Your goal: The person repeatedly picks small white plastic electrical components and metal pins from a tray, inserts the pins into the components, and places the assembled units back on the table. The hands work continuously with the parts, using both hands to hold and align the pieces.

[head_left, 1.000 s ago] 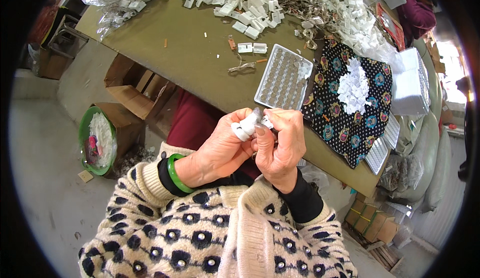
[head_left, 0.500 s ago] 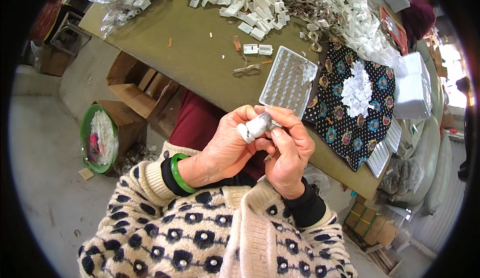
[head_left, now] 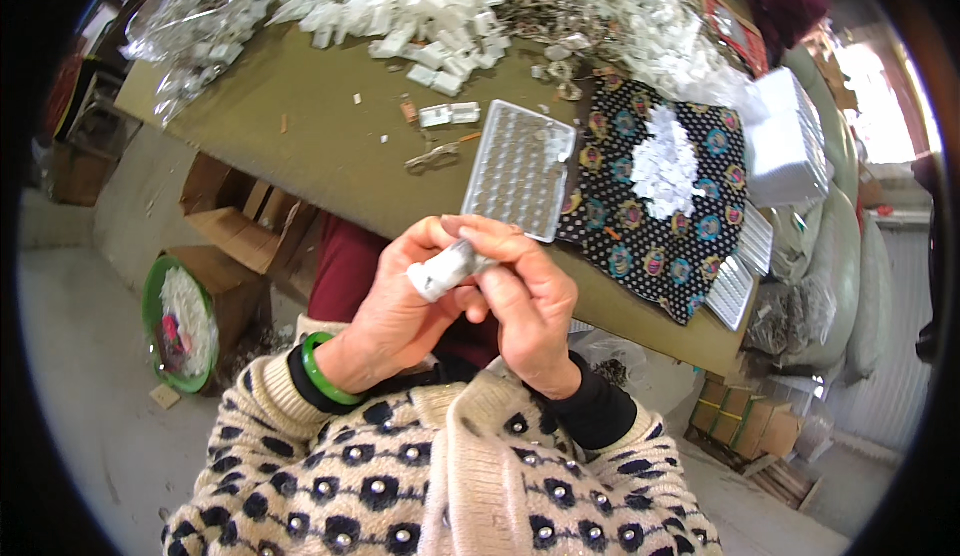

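Observation:
My left hand and my right hand meet in front of my chest, fingers closed and fingertips together. A white wrap with a grey-smudged end appears to cover my left thumb. Between the fingertips a small pale bit shows, mostly hidden, and its kind is unclear. Just beyond the hands, on the table, lies a clear plastic tray with rows of small round pockets. Left of it are two small white plastic cases and a short tangle of wire.
White plastic cases and tangled wires heap along the far side. A patterned dark cloth bears small white pieces; stacked trays stand right. Cardboard boxes and a green basin sit lower left.
The view has shifted, so table and hands appear displaced left. My hands stay joined, with the fingertips turned slightly around the small bit.

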